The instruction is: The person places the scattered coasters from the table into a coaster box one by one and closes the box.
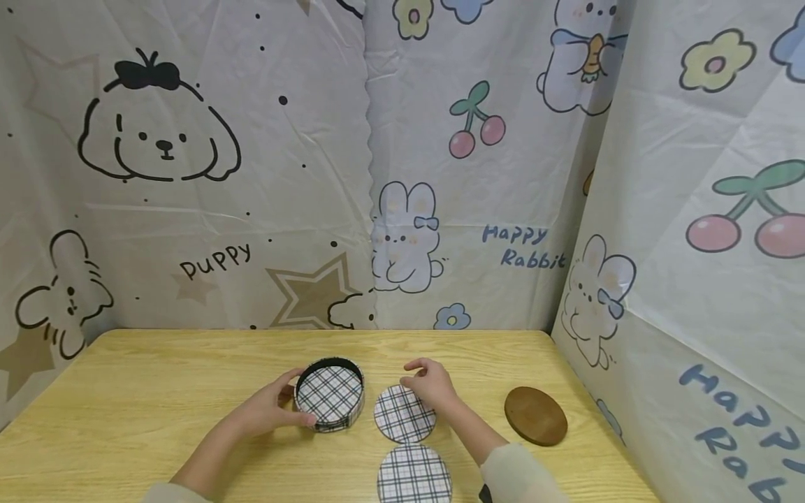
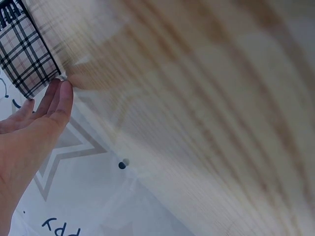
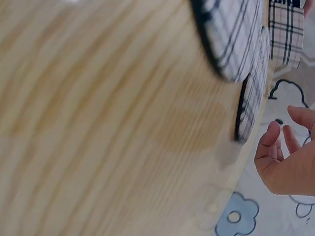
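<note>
A round plaid coaster holder (image 1: pixel 355 415) with a dark inner wall stands on the table, a plaid coaster (image 1: pixel 328 393) lying inside it. My left hand (image 1: pixel 269 408) grips its left side, thumb at the front and fingers behind; the left wrist view shows fingertips at the lower edge of the holder (image 2: pixel 30 56). To the right lies another plaid coaster (image 1: pixel 401 418), with a further coaster (image 1: pixel 414 476) nearer me. Over the far coaster's upper right edge is my right hand (image 1: pixel 434 384), fingers loosely bent and holding nothing; the right wrist view shows this hand (image 3: pixel 290 160) apart from the coasters.
A brown round disc (image 1: pixel 536 416) lies on the right side of the wooden table (image 1: pixel 189 363). Printed cloth (image 1: pixel 302 175) with cartoon animals hangs behind the table and along its right side.
</note>
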`<move>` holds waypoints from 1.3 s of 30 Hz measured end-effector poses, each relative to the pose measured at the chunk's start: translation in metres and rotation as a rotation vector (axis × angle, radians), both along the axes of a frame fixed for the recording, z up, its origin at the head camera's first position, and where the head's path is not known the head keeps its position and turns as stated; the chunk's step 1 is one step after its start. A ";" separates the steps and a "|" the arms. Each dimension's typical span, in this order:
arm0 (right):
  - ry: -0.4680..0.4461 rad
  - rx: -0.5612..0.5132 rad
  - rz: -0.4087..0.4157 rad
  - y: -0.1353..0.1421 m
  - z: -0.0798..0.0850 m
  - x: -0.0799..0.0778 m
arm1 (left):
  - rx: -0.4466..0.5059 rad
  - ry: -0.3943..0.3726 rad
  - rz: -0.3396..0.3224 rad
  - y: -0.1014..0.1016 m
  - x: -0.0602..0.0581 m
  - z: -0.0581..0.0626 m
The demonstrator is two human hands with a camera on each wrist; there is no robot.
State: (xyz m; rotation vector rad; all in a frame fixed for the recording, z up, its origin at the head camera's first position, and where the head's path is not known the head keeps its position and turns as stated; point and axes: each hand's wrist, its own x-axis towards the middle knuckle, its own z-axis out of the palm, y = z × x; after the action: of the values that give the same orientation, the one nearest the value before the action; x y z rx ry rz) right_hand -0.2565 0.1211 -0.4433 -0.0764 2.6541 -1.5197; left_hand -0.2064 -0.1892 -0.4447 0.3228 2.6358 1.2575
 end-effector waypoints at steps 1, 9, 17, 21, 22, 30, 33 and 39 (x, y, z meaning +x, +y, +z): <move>0.001 0.006 -0.005 0.003 0.000 0.000 | 0.001 0.001 -0.001 0.000 0.000 0.000; -0.005 0.062 -0.019 0.027 -0.008 0.006 | 0.003 -0.003 -0.003 0.000 0.000 0.000; 0.025 0.135 0.017 0.033 -0.013 0.010 | 0.015 0.004 -0.002 -0.002 -0.001 -0.003; 0.059 0.171 0.047 0.035 -0.019 0.010 | 0.016 0.004 -0.005 -0.002 -0.002 -0.004; 0.064 0.180 0.057 0.035 -0.020 0.010 | 0.017 0.003 -0.005 -0.001 -0.002 -0.004; 0.065 0.208 0.097 0.031 -0.019 0.014 | 0.013 -0.001 -0.012 -0.002 -0.004 -0.004; 0.056 0.211 0.091 0.030 -0.019 0.013 | 0.014 0.002 -0.008 -0.002 -0.003 -0.004; 0.035 0.205 0.073 0.029 -0.020 0.011 | 0.020 -0.007 -0.003 -0.002 -0.003 -0.004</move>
State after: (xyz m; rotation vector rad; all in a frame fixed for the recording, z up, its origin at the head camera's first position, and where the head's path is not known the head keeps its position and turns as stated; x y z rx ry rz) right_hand -0.2454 0.1498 -0.4635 -0.1851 2.7836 -1.2291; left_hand -0.2089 -0.1911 -0.4484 0.3249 2.6171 1.2828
